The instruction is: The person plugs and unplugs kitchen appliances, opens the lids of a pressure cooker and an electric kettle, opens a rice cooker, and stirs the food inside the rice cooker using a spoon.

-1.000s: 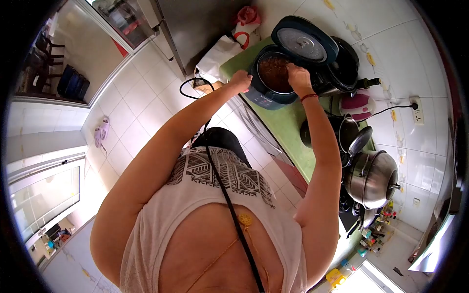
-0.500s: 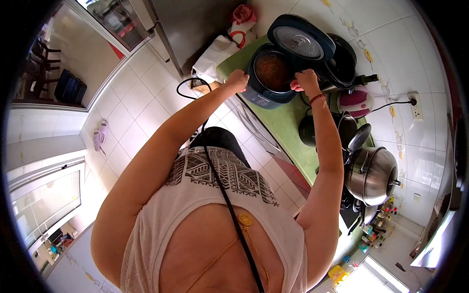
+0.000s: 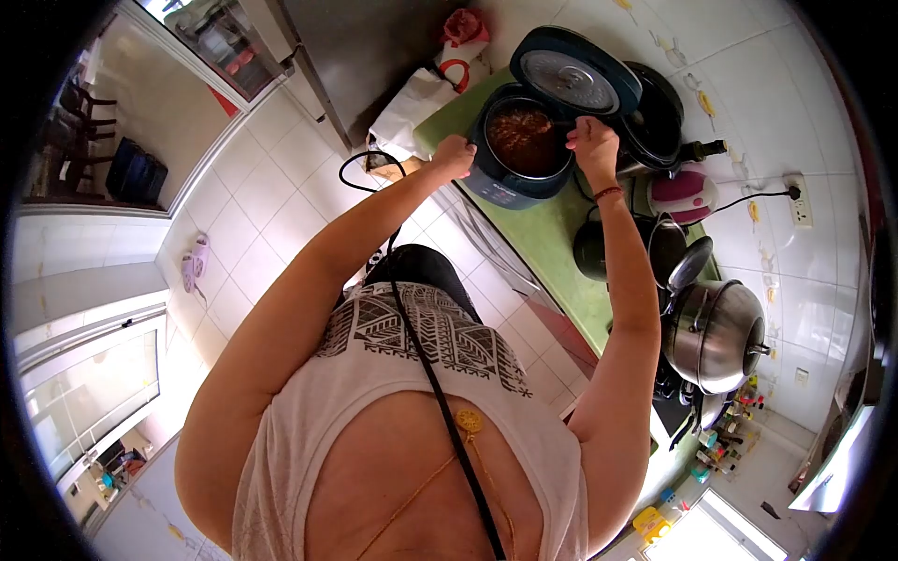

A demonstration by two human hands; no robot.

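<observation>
A dark rice cooker (image 3: 510, 192) stands on the green counter with its lid (image 3: 577, 79) raised. Inside its pot, reddish-brown stew (image 3: 528, 140) shows lumps near the far side. My left hand (image 3: 456, 157) is closed on the cooker's left edge. Above the right rim, my right hand (image 3: 593, 147) is closed around a dark utensil handle (image 3: 561, 123) that points into the pot. The utensil's working end is not visible, so I cannot tell its exact kind.
The green counter (image 3: 533, 238) also holds a dark pot (image 3: 589, 251), a white-and-magenta appliance (image 3: 681, 194) plugged into the wall outlet (image 3: 798, 200), and a domed steel pot (image 3: 713, 335). A white bag (image 3: 412, 112) lies left of the cooker. A black cord (image 3: 404, 318) hangs across my front.
My right hand has moved slightly up and away from me, with the utensil handle rising. The stew's surface has shifted and now shows more lumps. My left hand stays on the cooker.
</observation>
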